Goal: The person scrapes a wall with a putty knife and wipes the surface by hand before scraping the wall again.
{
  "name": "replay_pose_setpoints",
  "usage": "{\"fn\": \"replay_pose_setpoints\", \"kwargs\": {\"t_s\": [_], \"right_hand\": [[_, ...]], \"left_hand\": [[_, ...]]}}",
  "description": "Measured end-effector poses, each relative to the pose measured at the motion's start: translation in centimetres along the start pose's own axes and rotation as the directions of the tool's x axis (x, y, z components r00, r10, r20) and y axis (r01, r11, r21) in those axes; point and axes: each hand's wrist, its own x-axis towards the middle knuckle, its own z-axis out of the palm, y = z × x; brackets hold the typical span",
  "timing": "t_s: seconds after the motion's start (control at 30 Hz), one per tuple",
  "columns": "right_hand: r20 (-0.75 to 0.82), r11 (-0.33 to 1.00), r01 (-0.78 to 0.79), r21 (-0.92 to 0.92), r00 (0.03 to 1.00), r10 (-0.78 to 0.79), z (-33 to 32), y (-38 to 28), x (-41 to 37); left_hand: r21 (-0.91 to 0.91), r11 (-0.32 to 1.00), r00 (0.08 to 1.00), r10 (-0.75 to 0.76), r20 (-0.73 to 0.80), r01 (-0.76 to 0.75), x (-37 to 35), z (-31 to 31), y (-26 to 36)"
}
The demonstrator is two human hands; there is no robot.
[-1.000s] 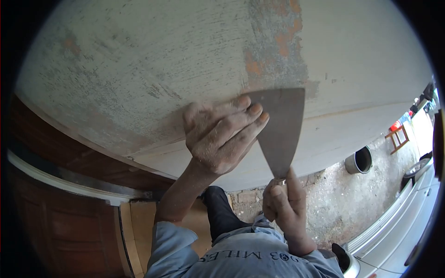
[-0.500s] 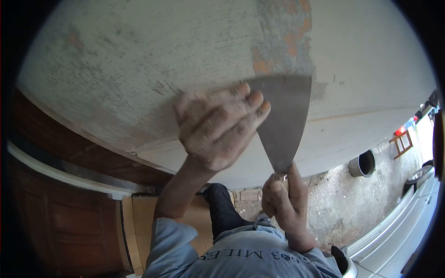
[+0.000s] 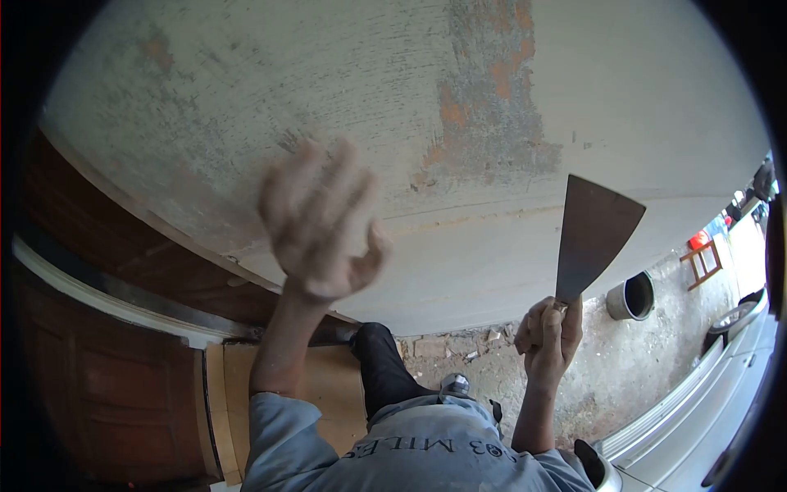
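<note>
My right hand (image 3: 551,338) is wrapped round the handle of a broad scraper (image 3: 598,234), whose wide steel blade points up, in front of the lower wall. At the left, my left hand (image 3: 318,225) is raised before the pale wall (image 3: 656,98), smeared by motion, with its fingers apart and nothing in them. Between the two hands and higher up, a scraped patch (image 3: 492,107) shows grey and orange beneath the paint. Fine dark scratches cover the wall's left part.
A brown panelled door (image 3: 123,394) is at lower left, beside a tan board (image 3: 328,394). On the right, a metal bucket (image 3: 631,297) stands on the rough concrete floor (image 3: 615,361), with a wooden stool (image 3: 702,264) beyond. A silver car (image 3: 721,418) is at lower right.
My left hand has left the blade and moved left, its fingers spreading. My right hand has carried the scraper down and right, off the scraped patch, and tilted its blade.
</note>
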Motion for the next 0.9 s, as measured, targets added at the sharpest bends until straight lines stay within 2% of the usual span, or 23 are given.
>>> {"fn": "replay_pose_setpoints", "kwargs": {"t_s": [0.03, 0.13, 0.23, 0.3, 0.37, 0.47, 0.5, 0.6, 0.63, 0.67, 0.7, 0.8, 0.83, 0.9], "right_hand": [[-0.018, 0.999, -0.01, -0.053, 1.0, 0.009, -0.9, 0.1, -0.4], [-0.073, 0.982, -0.092, -0.163, 0.994, 0.081, -3.0, 0.6, -2.2], [-0.144, 0.96, -0.188, -0.207, 0.977, 0.16, -5.3, 0.6, -3.9], [-0.225, 0.961, -0.21, -0.181, 0.96, 0.168, -5.9, 0.4, -4.9], [-0.271, 0.962, -0.208, -0.178, 0.95, 0.155, -6.5, 0.4, -5.8], [-0.301, 0.966, -0.2, -0.166, 0.943, 0.144, -7.8, 0.0, -6.8], [-0.295, 0.967, -0.19, -0.168, 0.946, 0.135, -8.0, -0.2, -7.0], [-0.271, 0.971, -0.18, -0.157, 0.953, 0.133, -8.8, -0.7, -7.5], [-0.262, 0.972, -0.181, -0.152, 0.955, 0.137, -9.1, -0.7, -7.6], [-0.237, 0.971, -0.176, -0.162, 0.962, 0.135, -9.4, -0.6, -7.6], [-0.212, 0.97, -0.173, -0.171, 0.968, 0.135, -9.7, -0.5, -7.6], [-0.151, 0.969, -0.174, -0.176, 0.977, 0.148, -9.2, -0.8, -7.5], [-0.137, 0.967, -0.18, -0.179, 0.978, 0.157, -9.1, -0.8, -7.5], [-0.131, 0.96, -0.2, -0.194, 0.976, 0.177, -8.8, -0.8, -7.4]], "left_hand": [[0.05, 0.997, 0.994, -0.049, -0.093, 0.054, 1.0, 0.1, -0.7], [0.204, 0.978, 0.99, -0.007, -0.141, 0.036, 3.6, 1.1, -1.9], [0.371, 0.925, 0.993, -0.106, 0.052, 0.08, 2.6, 3.9, 0.9], [0.172, 0.984, 0.946, -0.018, 0.323, -0.04, 1.5, 5.3, 3.8], [-0.201, 0.978, 0.779, 0.163, 0.606, -0.048, 0.9, 5.8, 6.8], [-0.467, 0.88, 0.687, 0.39, 0.612, -0.084, -0.4, 6.2, 9.2], [-0.446, 0.887, 0.672, 0.401, 0.622, -0.117, 0.2, 5.8, 9.5], [-0.093, 0.994, 0.837, 0.094, 0.539, -0.052, 2.5, 3.8, 7.9], [-0.033, 0.999, 0.939, -0.012, 0.344, 0.025, 2.8, 4.0, 6.5], [0.007, 0.994, 0.985, -0.111, 0.129, 0.111, 3.0, 4.2, 5.1], [0.287, 0.957, 0.969, -0.113, 0.218, 0.047, 2.5, 4.4, 4.1], [0.01, 0.996, 0.947, -0.092, 0.309, 0.093, 1.0, 5.3, 6.2], [-0.017, 0.998, 0.89, -0.041, 0.453, 0.055, 0.3, 5.4, 7.2], [-0.032, 0.997, 0.844, -0.037, 0.536, 0.064, -0.3, 5.6, 7.6]]}}
